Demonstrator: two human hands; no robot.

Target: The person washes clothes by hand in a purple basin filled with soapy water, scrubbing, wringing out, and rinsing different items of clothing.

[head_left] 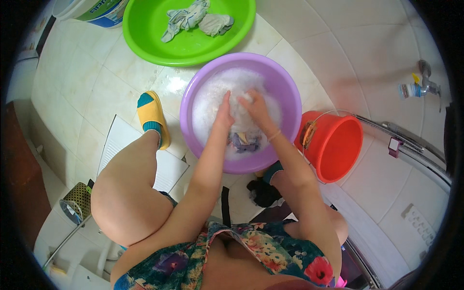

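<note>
A purple basin (187, 113) of white suds (212, 89) stands on the floor before me. In the suds, my left hand (225, 112) is held edge-on with its fingers stretched out. Beside it on the right, my right hand (256, 107) has curled fingers with foam on them; whatever they hold, if anything, is hidden by the foam. A bunched dark grey-purple cloth (245, 143) with a pale yellowish patch shows through the suds below the hands, apart from both.
A green basin (145, 46) with wet pale cloths (186, 20) stands beyond. To the right are a red bucket (340, 147) and a wall tap (427, 86). A white bucket (92, 10) is far left. Dark cloth (265, 194) lies on the floor near my right foot.
</note>
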